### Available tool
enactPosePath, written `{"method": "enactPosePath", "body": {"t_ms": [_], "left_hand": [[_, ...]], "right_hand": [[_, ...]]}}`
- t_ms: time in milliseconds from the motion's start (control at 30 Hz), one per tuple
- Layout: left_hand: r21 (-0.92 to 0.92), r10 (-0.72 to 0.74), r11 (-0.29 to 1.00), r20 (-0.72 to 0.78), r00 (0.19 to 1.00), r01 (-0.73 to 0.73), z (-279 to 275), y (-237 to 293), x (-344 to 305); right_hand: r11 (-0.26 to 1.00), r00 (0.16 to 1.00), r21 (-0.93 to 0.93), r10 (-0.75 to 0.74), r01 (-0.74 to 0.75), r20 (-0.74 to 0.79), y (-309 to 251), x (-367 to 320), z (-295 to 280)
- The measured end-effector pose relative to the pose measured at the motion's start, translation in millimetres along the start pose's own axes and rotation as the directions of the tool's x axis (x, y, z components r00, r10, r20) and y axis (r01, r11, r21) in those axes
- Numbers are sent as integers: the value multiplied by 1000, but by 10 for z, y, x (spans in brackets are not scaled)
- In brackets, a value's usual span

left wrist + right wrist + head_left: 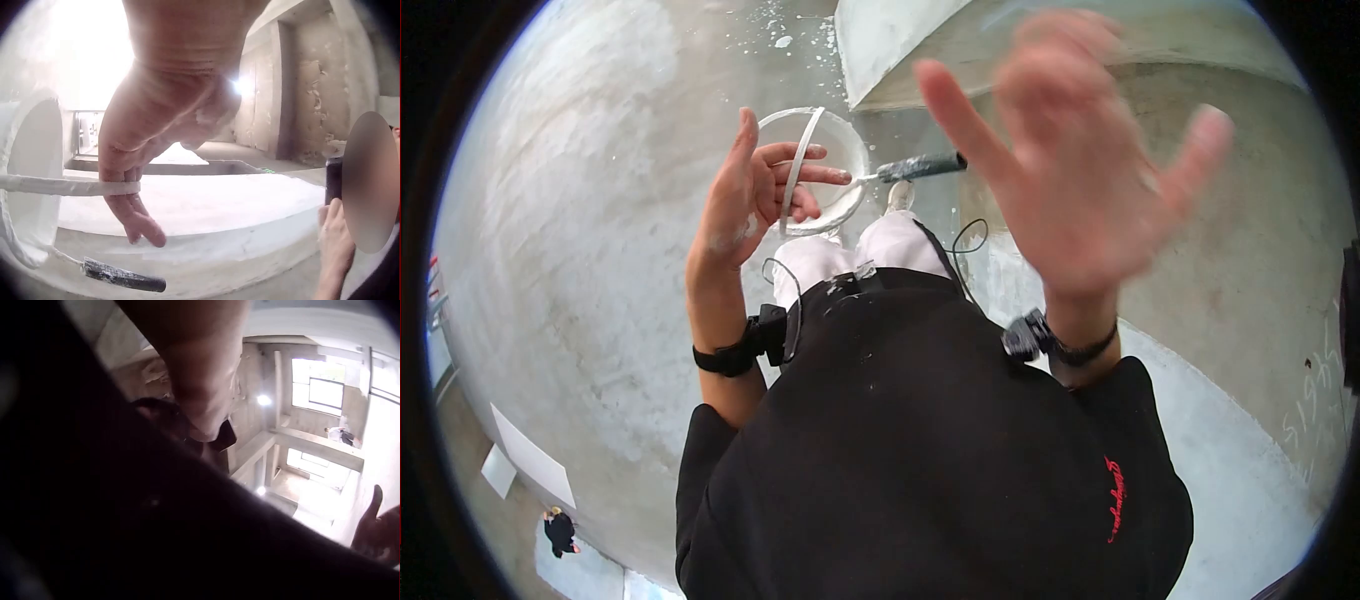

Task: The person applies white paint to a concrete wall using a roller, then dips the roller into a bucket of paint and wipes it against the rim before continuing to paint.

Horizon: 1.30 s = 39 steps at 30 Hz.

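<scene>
My left hand [745,205] hangs beside a white bucket [862,140], thumb up and fingers extended. The bucket's pale handle [807,150] crosses those fingers; in the left wrist view the handle [75,186] loops past them while the fingertips point down. Out of the bucket sticks a tool with a black, white-smeared grip [922,167] on a thin shank; its working end is hidden inside. Raised at the right, my right hand [1080,190] is blurred, with fingers spread and nothing in it. Dark cloth fills much of the right wrist view, where a forearm [203,369] shows.
A smooth grey curved surface [580,200] spreads at the left, with white splashes [783,42] near the top. A grey curved panel [1230,190] lies at the right. Another person [560,532] is far off at lower left. Thin cables [970,235] hang by my waist.
</scene>
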<state>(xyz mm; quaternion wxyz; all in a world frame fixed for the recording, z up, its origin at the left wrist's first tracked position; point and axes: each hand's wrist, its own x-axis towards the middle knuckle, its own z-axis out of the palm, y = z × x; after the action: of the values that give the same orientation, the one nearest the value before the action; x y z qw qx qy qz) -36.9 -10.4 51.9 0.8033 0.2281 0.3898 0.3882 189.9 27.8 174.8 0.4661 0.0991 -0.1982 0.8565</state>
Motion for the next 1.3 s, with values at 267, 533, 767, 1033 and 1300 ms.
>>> {"method": "enactPosePath", "body": {"t_ms": [267, 533, 767, 1033, 1300], "left_hand": [[81, 37, 996, -86, 996, -30, 62, 49, 52], [218, 6, 975, -209, 978, 41, 129, 87, 54], [224, 28, 974, -224, 974, 24, 101, 36, 88], [270, -14, 960, -241, 970, 80, 109, 77, 86], [372, -8, 919, -305, 952, 127, 96, 10, 157]], "right_hand": [[854, 712, -517, -322, -66, -623, -293, -84, -455], [-522, 892, -723, -240, -452, -383, -187, -518, -915], [-897, 904, -438, 138, -59, -404, 261, -610, -860], [-916, 666, -395, 250, -74, -703, 401, -519, -878], [-920, 625, -382, 247, -90, -740, 383, -534, -823]]}}
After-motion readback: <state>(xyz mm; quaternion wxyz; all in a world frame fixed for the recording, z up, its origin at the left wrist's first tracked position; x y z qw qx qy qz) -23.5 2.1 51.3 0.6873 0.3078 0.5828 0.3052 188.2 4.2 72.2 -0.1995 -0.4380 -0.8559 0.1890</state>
